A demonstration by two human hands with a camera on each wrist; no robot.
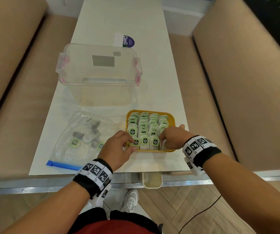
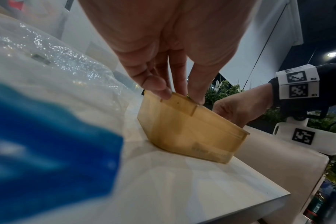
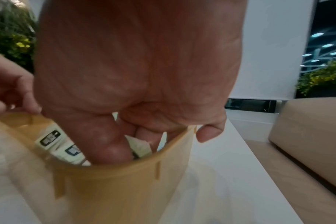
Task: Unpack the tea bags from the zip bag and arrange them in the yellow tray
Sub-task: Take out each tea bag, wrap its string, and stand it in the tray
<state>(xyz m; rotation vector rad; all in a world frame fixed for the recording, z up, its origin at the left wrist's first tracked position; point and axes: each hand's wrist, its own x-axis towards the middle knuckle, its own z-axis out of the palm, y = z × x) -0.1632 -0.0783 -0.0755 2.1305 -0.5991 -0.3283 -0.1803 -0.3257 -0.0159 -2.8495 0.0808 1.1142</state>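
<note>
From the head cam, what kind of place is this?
Probably a lounge or cafe-style booth, not a kitchen: a long white table between two tan upholstered benches, herringbone wood floor, and planter greenery behind.

Left hand (image 1: 117,147) fingers curled; right hand (image 1: 173,138) fingers curled downward.

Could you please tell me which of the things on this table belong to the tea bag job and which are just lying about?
Part of the job:
yellow tray
tea bags standing in rows in it
zip bag, a few tea bags left inside
left hand and right hand, both at the tray's near edge

Just lying about:
clear plastic box
purple-labelled card
</note>
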